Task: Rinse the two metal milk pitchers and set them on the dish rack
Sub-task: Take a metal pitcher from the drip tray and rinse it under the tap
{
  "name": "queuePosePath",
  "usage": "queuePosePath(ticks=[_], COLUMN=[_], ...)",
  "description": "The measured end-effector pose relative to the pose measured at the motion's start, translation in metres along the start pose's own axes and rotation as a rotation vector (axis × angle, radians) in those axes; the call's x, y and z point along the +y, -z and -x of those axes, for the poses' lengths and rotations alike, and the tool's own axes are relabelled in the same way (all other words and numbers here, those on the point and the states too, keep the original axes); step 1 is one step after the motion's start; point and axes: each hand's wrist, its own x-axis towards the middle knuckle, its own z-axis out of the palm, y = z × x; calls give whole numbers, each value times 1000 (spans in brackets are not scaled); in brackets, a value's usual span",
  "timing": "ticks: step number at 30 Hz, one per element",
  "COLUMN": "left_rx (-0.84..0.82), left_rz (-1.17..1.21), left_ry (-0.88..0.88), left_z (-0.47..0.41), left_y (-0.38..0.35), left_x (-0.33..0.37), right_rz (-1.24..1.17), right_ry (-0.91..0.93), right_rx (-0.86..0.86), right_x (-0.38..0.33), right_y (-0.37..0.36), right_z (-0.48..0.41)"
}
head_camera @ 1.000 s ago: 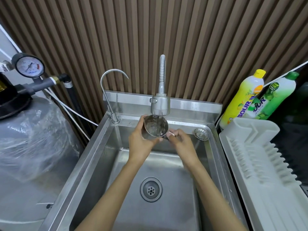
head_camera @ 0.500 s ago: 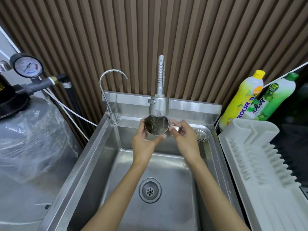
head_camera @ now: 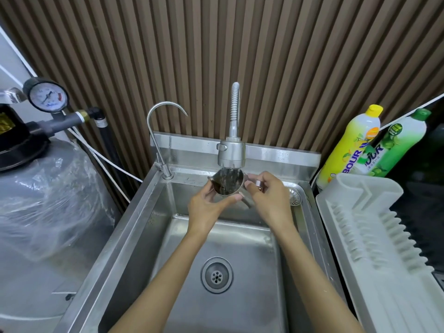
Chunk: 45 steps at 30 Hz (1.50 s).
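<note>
One small metal milk pitcher is held under the running spray faucet, its mouth tilted up towards me and water falling into it. My left hand cups the pitcher's body from below and the left. My right hand grips its handle on the right side. No second pitcher is in view. The white plastic dish rack stands to the right of the sink and holds nothing.
The steel sink has a drain in its floor and a loose strainer on its back right ledge. A thin gooseneck tap stands at back left. Two detergent bottles lean behind the rack. A wrapped tank sits left.
Both hands have lifted the pitcher closer under the faucet head and turned it a little; water keeps running into it.
</note>
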Motion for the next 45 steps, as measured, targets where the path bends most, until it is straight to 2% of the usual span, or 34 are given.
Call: queuePosePath(ticks=[3,7,9,11,13,15,17,19,21,25,28,31,33,36,39,42,45], left_rx=[77,224,241,220,115,-97,-247,-286,-312,-409,-408,-411,-421,-414,-381,-400,-414], left_rz=[-58,-498,-647,-644,-465,-191,-29,2,-87,-75,35,144,144,86,64,-48,-129], left_ry=[-108,-208,-176,-119,-27,152,304,412,478,517,449,414,393,362,313,233,103], left_z=[-6,0,6,12,14,11,3,-12,-27,-39,-39,-40,-40,-42,-39,-31,-20], left_y=[8,15,15,14,16,22,30,38,44,46,45,46,44,37,16,-24,-77], left_x=[7,12,8,2,-4,-6,-6,-7,-8,-12,-22,-32,-35,-43,-44,-31,-15], right_rz=[-289,-690,-681,-574,-422,-127,158,270,356,559,677,667,628,553,283,20,-61], right_ry=[-90,-457,-521,-487,-366,-147,68,262,448,706,898,989,943,736,300,-85,-245], right_rx=[-41,-323,-382,-311,-209,-145,-138,-161,-210,-366,-348,-370,-422,-423,-417,-295,-123], right_x=[8,35,43,41,34,26,18,11,9,16,28,38,46,56,56,59,75], right_y=[-12,-17,-13,-7,-3,-1,-1,0,-3,-18,-25,-21,-16,-4,14,37,73], right_z=[3,10,14,11,5,-2,-5,-7,-10,-15,-18,-13,-6,1,10,10,3])
